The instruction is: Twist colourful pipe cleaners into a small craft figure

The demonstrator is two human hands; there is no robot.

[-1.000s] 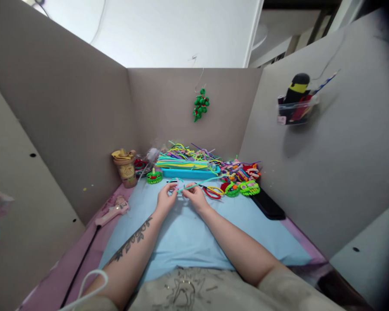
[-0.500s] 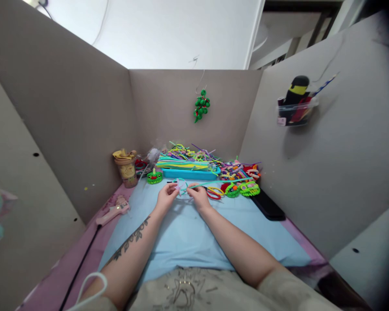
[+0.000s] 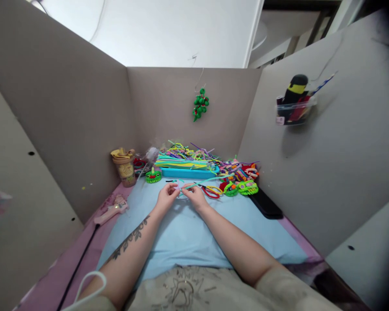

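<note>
A person's left hand [image 3: 166,199] and right hand [image 3: 196,198] meet over a pale blue mat [image 3: 188,233], fingertips pinched on a teal pipe cleaner [image 3: 203,182] held between them. The left hand's thumb and forefinger close on the looped near end of the strand; the right hand's fingers clamp the same strand just beside them, and the free length runs up and away to the right from that hand. The two hands are close together, almost touching at the fingertips.

Just beyond the right hand lie red-handled scissors [image 3: 211,192], and further out to its right sit green and multicoloured pipe-cleaner figures [image 3: 243,185], with a black phone-like slab [image 3: 266,206] past them. Straight ahead of both hands, a blue tray [image 3: 189,172] carries a heap of bright pipe cleaners [image 3: 184,157]. Ahead and to the left of the left hand sits a small green figure [image 3: 153,176], and beyond it a tan cup [image 3: 125,166]. Well to the left of that hand, a pink glue gun [image 3: 112,210] rests on the pink table edge. A green beaded ornament [image 3: 200,105] hangs on the back partition above the hands.
</note>
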